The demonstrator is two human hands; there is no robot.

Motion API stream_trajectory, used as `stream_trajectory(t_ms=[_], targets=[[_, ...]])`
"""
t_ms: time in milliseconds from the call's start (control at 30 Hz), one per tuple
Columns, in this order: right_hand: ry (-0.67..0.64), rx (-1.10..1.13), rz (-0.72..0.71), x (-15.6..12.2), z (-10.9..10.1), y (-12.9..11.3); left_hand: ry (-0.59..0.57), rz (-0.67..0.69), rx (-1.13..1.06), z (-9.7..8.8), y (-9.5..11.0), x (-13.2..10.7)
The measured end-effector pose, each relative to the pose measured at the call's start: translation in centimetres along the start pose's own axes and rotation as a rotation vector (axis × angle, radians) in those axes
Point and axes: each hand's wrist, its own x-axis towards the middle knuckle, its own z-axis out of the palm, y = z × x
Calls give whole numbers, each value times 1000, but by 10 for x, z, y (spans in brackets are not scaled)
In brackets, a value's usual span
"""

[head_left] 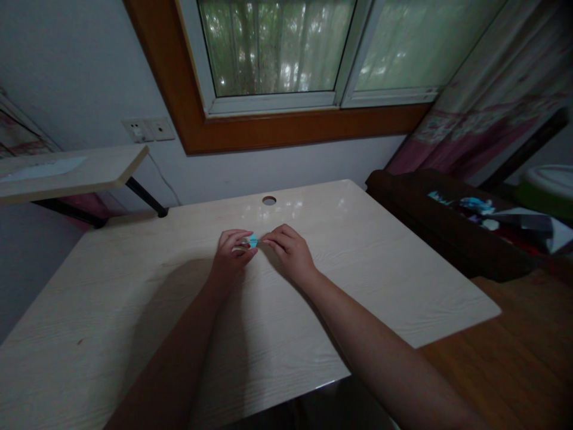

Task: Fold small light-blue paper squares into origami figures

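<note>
Pale wood-grain desk (358, 269), smooth with slight gloss; window frame (268, 134) varnished wood.

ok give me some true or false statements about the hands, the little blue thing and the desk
1. The left hand and right hand both hold the small blue piece at their fingertips. True.
2. The small blue piece is at the near edge of the desk. False: it is further in, towards the far edge.
3. A round hole in the desk lies beyond the hands. True.
4. The wall sockets sit right of the window. False: they are to its left.
</note>
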Motion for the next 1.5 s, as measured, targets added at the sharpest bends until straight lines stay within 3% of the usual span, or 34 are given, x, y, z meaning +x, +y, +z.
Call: stream_trajectory(t_ms=[1133,1300,1500], targets=[[27,-10,62,1,3,1,-22,-12,-65,1,-1,-1],[53,5,95,3,1,-3,63,-83,-135,1,-4,-1],[201,109,231,7,-2,1,260,-209,-110,-2,-12,3]])
